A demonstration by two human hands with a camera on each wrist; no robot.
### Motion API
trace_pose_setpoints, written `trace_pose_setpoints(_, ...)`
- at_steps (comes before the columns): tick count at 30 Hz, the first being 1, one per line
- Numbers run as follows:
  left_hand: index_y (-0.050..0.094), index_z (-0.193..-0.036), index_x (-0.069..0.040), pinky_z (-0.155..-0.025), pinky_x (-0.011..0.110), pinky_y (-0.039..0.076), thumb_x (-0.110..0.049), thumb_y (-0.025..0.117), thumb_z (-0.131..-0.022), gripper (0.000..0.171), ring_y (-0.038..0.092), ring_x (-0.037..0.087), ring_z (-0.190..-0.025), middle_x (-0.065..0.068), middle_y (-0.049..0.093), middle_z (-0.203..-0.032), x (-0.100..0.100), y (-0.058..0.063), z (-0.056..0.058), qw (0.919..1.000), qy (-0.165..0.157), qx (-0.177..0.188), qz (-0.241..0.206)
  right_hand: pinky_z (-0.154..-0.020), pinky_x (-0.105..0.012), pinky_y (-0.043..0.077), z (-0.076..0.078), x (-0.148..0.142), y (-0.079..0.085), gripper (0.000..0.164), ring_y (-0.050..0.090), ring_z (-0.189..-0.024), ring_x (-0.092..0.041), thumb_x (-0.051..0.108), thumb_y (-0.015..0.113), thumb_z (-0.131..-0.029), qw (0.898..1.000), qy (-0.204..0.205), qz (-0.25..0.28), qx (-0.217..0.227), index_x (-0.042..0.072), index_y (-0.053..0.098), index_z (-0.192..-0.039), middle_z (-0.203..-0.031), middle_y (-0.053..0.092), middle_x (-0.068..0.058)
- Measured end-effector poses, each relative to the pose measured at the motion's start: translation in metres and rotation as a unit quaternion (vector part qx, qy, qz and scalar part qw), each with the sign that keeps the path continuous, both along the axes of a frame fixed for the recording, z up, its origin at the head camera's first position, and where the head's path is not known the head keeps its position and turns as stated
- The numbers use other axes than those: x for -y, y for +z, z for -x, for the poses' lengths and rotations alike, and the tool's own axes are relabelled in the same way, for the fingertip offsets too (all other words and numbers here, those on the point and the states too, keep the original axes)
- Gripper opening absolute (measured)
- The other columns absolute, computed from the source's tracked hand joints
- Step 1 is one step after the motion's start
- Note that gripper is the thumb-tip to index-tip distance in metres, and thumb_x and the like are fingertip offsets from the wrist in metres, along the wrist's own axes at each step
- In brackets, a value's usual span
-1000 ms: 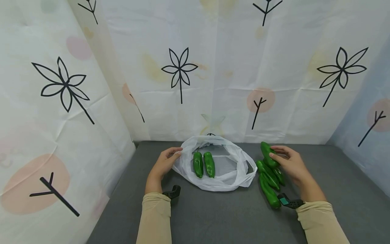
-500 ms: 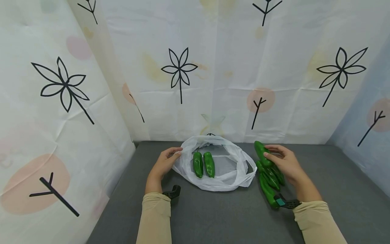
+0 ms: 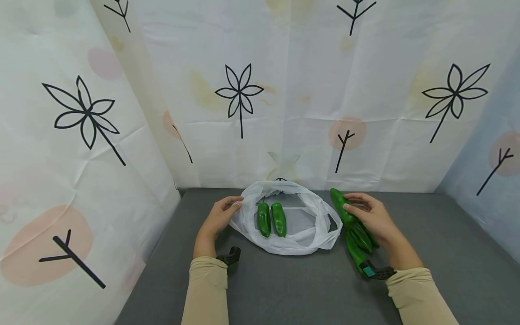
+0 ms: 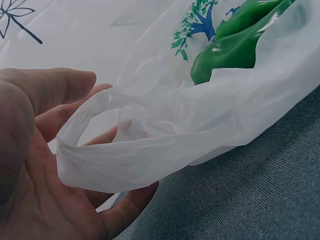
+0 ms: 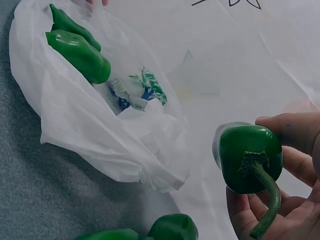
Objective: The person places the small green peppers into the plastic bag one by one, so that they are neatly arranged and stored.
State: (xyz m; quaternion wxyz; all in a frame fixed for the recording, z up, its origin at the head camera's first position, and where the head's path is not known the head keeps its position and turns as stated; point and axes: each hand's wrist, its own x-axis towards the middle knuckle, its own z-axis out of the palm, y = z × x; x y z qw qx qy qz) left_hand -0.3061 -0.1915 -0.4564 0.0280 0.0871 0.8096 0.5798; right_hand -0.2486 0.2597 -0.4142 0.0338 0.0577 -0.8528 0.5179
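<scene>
A white plastic bag [image 3: 292, 248] lies with its mouth open on the grey table. Two green peppers [image 3: 280, 220] rest inside it. My left hand [image 3: 219, 216] is at the bag's left edge, with relaxed fingers behind the handle loop [image 4: 115, 160] and the thumb apart from it. Above the pile to the right of the bag, my right hand [image 3: 371, 216] grips another green pepper [image 3: 339, 203]. In the right wrist view this pepper [image 5: 250, 157] points its curved stem toward the camera, between thumb and fingers. More green peppers [image 3: 357, 255] lie beneath that hand, partly hidden.
A pale cloth backdrop [image 3: 292, 149] with line-drawn leaves and twigs rises behind the table and along both sides. The table's far edge meets it just behind the bag. Both wrists wear dark straps [image 3: 230, 256].
My right hand has shifted left toward the bag with the pepper in its grip. The left hand, the bag and the two peppers inside stay where they were.
</scene>
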Motion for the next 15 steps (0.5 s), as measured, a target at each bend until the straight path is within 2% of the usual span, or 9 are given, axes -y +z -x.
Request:
trace_pose_setpoints(2, 0.062, -0.148, -0.013, -0.123, 0.061, 0.037, -0.028, 0.059, -0.111, 0.041, 0.039, 0.037, -0.155, 0.014, 0.047, -0.163, 0.000, 0.000, 0.000, 1.0000, -0.001, 0.000, -0.001, -0.095, -0.022, 0.049, 0.000, 0.002, -0.001, 0.055, 0.049, -0.143, -0.045, 0.033, 0.063, -0.109, 1.000, 0.004, -0.001, -0.004, 0.004, 0.051, -0.154, -0.156, 0.047, -0.024)
trace_pose_setpoints(8, 0.063, -0.148, -0.014, -0.123, 0.061, 0.037, -0.028, 0.060, -0.111, 0.040, 0.040, 0.036, -0.155, 0.013, 0.047, -0.163, 0.000, 0.000, 0.000, 1.0000, 0.001, 0.004, -0.004, -0.104, -0.041, 0.049, 0.000, 0.008, -0.002, 0.053, 0.051, -0.142, -0.044, 0.032, 0.064, -0.109, 1.000, 0.015, 0.008, -0.005, 0.004, 0.053, -0.153, -0.155, 0.049, -0.023)
trace_pose_setpoints(15, 0.064, -0.147, -0.015, -0.123, 0.061, 0.037, -0.028, 0.061, -0.110, 0.040, 0.040, 0.037, -0.155, 0.013, 0.047, -0.163, -0.001, 0.001, 0.000, 1.0000, 0.004, 0.007, -0.004, -0.093, -0.021, 0.050, 0.000, 0.016, -0.003, 0.052, 0.054, -0.138, -0.040, 0.031, 0.066, -0.108, 0.999, 0.025, 0.023, 0.006, 0.004, 0.055, -0.151, -0.153, 0.051, -0.022)
